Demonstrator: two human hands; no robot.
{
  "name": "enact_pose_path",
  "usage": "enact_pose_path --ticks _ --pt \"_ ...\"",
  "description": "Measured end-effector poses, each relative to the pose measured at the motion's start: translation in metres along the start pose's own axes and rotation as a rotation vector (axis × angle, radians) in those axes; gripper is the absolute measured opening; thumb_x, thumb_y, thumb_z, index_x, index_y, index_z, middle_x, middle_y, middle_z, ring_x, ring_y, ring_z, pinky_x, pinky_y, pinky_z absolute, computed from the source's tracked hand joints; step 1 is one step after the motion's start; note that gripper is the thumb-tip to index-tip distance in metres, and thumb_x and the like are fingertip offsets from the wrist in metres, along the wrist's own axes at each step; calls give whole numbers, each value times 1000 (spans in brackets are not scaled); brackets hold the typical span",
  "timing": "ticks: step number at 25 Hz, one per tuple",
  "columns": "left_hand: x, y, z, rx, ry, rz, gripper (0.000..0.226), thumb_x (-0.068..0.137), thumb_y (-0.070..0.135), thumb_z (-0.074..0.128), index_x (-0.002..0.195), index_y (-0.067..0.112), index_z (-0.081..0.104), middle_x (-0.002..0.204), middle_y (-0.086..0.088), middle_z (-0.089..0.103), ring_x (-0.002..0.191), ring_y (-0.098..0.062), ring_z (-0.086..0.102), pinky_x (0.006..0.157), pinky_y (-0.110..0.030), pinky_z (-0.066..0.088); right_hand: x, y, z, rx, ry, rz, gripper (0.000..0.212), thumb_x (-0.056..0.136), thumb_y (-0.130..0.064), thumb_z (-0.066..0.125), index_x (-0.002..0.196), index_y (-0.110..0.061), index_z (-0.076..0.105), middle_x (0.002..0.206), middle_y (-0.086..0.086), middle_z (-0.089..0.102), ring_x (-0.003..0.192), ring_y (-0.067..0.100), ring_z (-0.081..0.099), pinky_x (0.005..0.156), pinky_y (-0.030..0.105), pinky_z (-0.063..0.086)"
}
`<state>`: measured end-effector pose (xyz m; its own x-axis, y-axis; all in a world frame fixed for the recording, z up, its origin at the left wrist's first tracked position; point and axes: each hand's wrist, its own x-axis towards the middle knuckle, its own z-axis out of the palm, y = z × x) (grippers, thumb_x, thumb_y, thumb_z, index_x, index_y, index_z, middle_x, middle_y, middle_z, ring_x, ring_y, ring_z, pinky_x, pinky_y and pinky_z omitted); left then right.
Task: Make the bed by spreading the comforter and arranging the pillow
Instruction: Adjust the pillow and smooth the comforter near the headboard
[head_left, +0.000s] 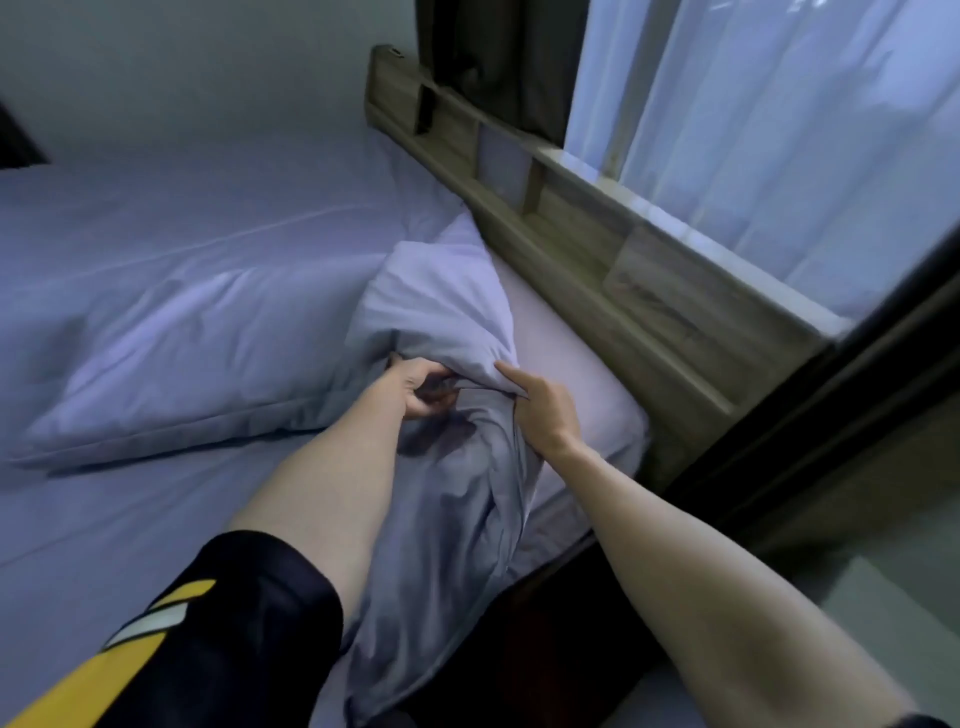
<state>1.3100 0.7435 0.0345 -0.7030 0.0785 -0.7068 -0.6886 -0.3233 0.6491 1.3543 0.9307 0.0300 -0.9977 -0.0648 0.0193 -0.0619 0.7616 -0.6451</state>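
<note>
At the bed's (156, 519) near corner, the left hand (415, 389) and right hand (540, 410) have their fingers curled into the bunched comforter (447, 467). It looks soft, light and floppy, so grip its hem. The pillow (182, 358) lies flat beyond, toward the headboard (623, 270).

The left hand's (415, 389) fingertips are buried in a fold of the comforter (447, 467), whose lower end runs off frame at 6 o'clock. The pillow's (197, 353) right edge hides behind that bunched cloth. The bed (182, 208) is cut off at 9 o'clock.
</note>
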Motion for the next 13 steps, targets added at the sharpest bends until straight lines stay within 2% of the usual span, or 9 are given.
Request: enact_pose_path --ticks 2,4,5,6,7,8,10,13 --pt "-13 -23 56 220 -89 -70 18 93 9 53 107 21 52 70 -12 61 57 -24 62 38 -33 54 -22 42 -25 102 106 132 58 84 5 42 130 -24 61 128 9 63 120 25 58 94 16 39" --pt "-17 -53 101 402 -87 -47 42 95 12 54 118 41 35 81 -10 57 66 -22 57 35 -32 51 -43 80 -42 248 209 289 51 85 9 42 124 -13 66 120 10 67 109 17 65 87 7 38" --pt "-10 -71 120 491 -107 -36 64 94 12 54 133 51 21 93 -11 57 73 -22 55 43 -35 53 -52 100 -47 321 244 386 47 87 9 42 122 -10 67 111 10 71 90 12 71 79 8 45" --pt "-8 -88 136 554 -136 -42 77 94 13 54 143 52 8 108 -12 56 82 -24 55 56 -41 55 -59 118 -50 391 260 483 44 88 8 42 119 -9 68 100 9 71 67 9 71 69 14 53" --pt "1 -105 147 612 -162 -44 81 96 13 51 148 49 0 124 -12 51 92 -27 53 71 -47 52 -64 136 -53 421 266 568 43 89 7 41 118 -10 69 93 6 70 52 9 67 63 22 58" --pt "5 -122 157 643 -174 -54 76 98 13 46 150 45 0 137 -11 44 100 -27 49 80 -50 48 -68 154 -55 417 264 625 42 90 5 40 117 -11 69 90 4 69 49 12 66 65 30 60" --pt "8 -147 170 678 -176 -68 65 101 13 39 152 38 7 147 -8 38 106 -21 42 85 -44 42 -72 183 -64 369 268 675 41 89 1 42 115 -13 69 89 2 70 62 21 70 77 41 60" --pt "13 -157 170 829 -125 80 66 98 13 46 153 30 15 143 0 39 119 -20 43 96 -37 39 -75 201 -83 193 241 667 35 92 -12 46 118 -23 68 112 5 71 101 28 67 95 37 51"
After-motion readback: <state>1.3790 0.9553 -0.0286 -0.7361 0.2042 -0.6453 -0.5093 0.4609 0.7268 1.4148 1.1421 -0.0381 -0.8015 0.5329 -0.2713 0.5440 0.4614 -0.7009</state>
